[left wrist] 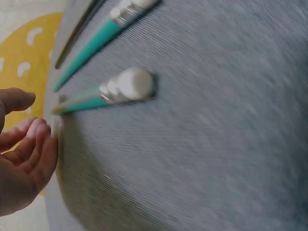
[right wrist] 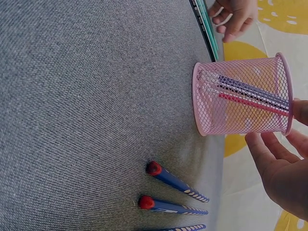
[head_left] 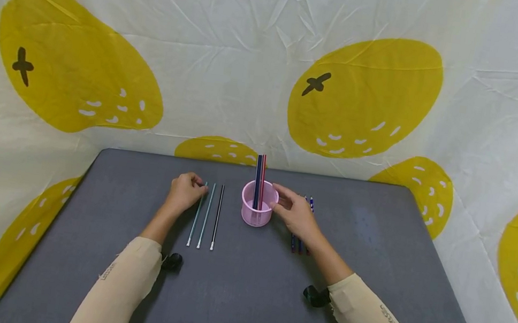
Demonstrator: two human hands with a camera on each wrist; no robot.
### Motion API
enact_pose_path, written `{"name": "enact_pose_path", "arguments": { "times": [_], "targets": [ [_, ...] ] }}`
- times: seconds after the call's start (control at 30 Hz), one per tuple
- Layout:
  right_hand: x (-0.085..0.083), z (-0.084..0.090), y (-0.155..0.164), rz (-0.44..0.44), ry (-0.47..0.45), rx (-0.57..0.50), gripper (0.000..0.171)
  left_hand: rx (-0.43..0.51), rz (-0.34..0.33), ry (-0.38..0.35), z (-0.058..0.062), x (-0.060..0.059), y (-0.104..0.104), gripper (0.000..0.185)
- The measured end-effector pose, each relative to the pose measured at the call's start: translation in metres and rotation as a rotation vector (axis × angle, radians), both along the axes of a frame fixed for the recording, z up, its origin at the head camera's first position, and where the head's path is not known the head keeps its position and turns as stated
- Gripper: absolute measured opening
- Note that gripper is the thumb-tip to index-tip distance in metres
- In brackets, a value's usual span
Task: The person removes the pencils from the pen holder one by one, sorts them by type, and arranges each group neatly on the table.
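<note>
A pink mesh pencil cup (head_left: 254,219) stands upright with dark and red pencils (head_left: 262,183) inside. My right hand (head_left: 298,217) holds it from the right, the thumb in front at the rim and the fingers against the side, seen closer in the right wrist view on the cup (right wrist: 240,96). At left, my left hand (head_left: 185,194) is at the far end of the leftmost teal pencil (head_left: 196,218). In the left wrist view its fingers (left wrist: 41,144) are loosely bent and apart from the thumb, nothing between them. Another teal pencil (head_left: 206,217) and a black pencil (head_left: 217,218) lie alongside.
Several blue patterned pencils (right wrist: 178,207) lie beneath and beside my right forearm, partly hidden in the head view. The grey table (head_left: 242,299) ends at a far edge against a white cloth with yellow fruit prints (head_left: 368,99).
</note>
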State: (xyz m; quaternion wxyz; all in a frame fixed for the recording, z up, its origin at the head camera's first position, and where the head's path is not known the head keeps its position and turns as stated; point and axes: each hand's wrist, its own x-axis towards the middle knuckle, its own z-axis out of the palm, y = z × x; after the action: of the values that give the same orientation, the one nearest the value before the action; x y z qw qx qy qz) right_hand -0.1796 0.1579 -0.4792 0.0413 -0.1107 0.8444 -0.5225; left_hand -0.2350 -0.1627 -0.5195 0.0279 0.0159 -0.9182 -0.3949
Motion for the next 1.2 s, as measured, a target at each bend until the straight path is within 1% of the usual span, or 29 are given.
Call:
{"name": "enact_pose_path", "arguments": {
  "times": [0.07, 0.13, 0.27, 0.33, 0.47, 0.57, 0.6, 0.67, 0.83, 0.9, 1.03, 1.2],
  "targets": [
    [0.0, 0.0, 0.0, 0.003, 0.0, 0.0, 0.052, 0.001, 0.004, 0.046, 0.004, -0.001, 0.003, 0.026],
    [0.0, -0.001, 0.001, 0.0, 0.002, 0.002, 0.052, 0.035, -0.003, 0.091, 0.011, -0.003, 0.008, 0.026],
    [-0.001, -0.001, 0.001, -0.016, 0.012, 0.005, 0.052, 0.114, -0.067, 0.174, 0.03, -0.005, 0.023, 0.025],
    [-0.001, -0.002, 0.001, -0.016, 0.014, 0.002, 0.052, 0.153, -0.088, 0.207, 0.04, -0.005, 0.032, 0.025],
    [-0.002, -0.002, 0.001, -0.006, 0.014, -0.002, 0.052, 0.226, -0.132, 0.252, 0.059, -0.004, 0.053, 0.024],
    [-0.003, -0.003, 0.002, -0.007, 0.021, -0.005, 0.051, 0.262, -0.17, 0.261, 0.067, -0.005, 0.068, 0.024],
    [-0.003, -0.004, 0.002, -0.007, 0.025, -0.005, 0.051, 0.27, -0.18, 0.262, 0.069, -0.006, 0.073, 0.024],
    [-0.001, 0.002, 0.0, 0.0, 0.027, -0.011, 0.051, 0.295, -0.196, 0.264, 0.07, -0.009, 0.083, 0.026],
    [-0.001, 0.003, 0.001, 0.017, 0.044, -0.031, 0.052, 0.357, -0.228, 0.241, 0.068, -0.017, 0.1, 0.031],
    [-0.004, -0.004, 0.004, 0.015, 0.057, -0.036, 0.052, 0.367, -0.232, 0.224, 0.068, -0.02, 0.105, 0.03],
    [-0.006, -0.004, 0.006, 0.012, 0.077, -0.031, 0.051, 0.384, -0.236, 0.202, 0.068, -0.024, 0.114, 0.03],
    [-0.005, -0.006, 0.006, 0.026, 0.055, -0.026, 0.052, 0.4, -0.211, 0.165, 0.064, -0.022, 0.118, 0.028]
  ]
}}
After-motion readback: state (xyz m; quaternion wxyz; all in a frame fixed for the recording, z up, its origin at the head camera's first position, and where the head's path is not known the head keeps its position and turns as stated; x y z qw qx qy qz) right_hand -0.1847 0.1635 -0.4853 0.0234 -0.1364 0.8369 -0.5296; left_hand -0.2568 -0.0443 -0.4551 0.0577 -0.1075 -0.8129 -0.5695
